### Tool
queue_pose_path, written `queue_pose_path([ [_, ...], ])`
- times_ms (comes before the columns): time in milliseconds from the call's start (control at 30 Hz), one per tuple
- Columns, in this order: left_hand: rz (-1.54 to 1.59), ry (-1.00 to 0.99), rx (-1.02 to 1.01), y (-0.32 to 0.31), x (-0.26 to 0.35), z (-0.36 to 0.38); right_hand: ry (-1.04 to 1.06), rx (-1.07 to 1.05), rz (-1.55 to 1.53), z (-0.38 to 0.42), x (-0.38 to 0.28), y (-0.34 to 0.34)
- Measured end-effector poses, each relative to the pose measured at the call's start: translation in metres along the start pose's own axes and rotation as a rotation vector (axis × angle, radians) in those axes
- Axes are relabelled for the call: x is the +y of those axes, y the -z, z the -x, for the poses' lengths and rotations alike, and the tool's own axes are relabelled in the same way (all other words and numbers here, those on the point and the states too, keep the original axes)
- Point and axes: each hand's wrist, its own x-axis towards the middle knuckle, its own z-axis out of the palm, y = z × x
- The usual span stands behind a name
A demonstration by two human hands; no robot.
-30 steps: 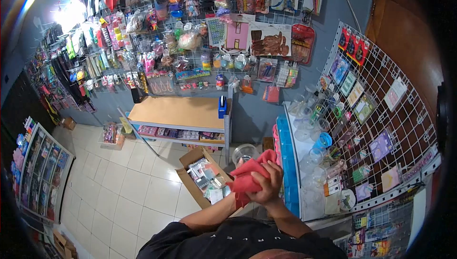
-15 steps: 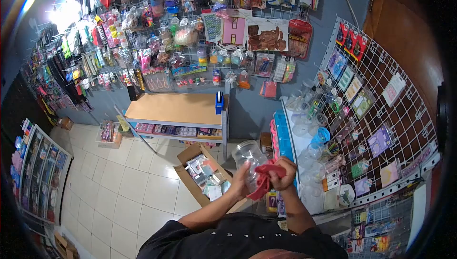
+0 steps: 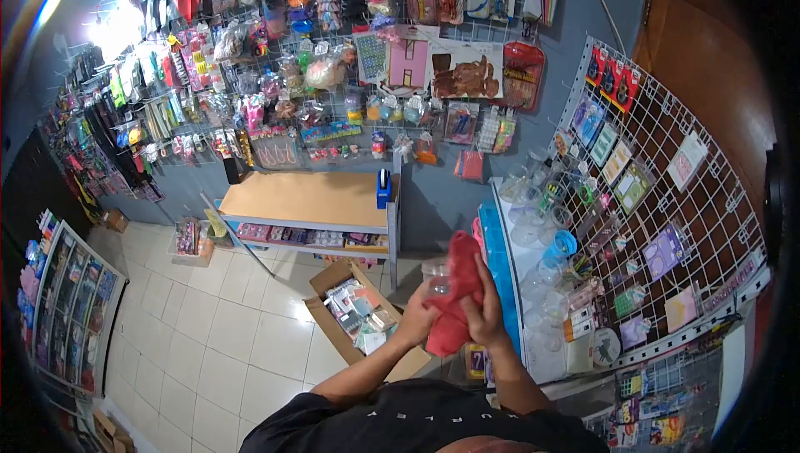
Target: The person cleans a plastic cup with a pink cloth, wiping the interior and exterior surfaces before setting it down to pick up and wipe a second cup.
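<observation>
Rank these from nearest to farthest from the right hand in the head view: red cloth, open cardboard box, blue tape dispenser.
From the right hand:
1. Red cloth: under the palm, pressed against the clear jar.
2. Open cardboard box: on the floor, to its left.
3. Blue tape dispenser: up on the wooden table's right edge.

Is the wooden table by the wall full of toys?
No, the wooden table has a bare top with only a blue tape holder standing at its edge.

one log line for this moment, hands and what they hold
left hand: holds clear jar | right hand: presses red cloth on jar | below: open cardboard box
</observation>
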Motion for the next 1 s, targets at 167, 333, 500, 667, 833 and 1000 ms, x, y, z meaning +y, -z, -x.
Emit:
queue_pose_path([
  [167, 0.116, -0.053, -0.055, -0.007, 0.032, 0.002, -0.377, 0.227, -0.435, 0.049, 0.132, 0.004],
  [333, -0.023, -0.146, 0.067, -0.003, 0.041, -0.004, -0.213, 0.092, -0.188, 0.029, 0.087, 0.004],
  [500, 0.244, 0.002, 0.094, -0.003, 0.028, -0.008, 0.031, 0.147, 0.2, 0.022, 0.028, -0.004],
  [667, 0.268, -0.035, 0.01, -0.003, 0.019, -0.007, 0.102, 0.063, 0.084, 0.012, 0.002, 0.0],
  [833, 0.206, -0.049, 0.031, -0.002, 0.043, -0.005, -0.148, 0.07, -0.113, 0.028, 0.028, -0.001],
  [1000, 0.277, -0.035, 0.096, -0.001, 0.038, -0.007, -0.186, 0.128, 0.042, 0.026, 0.039, -0.001],
])
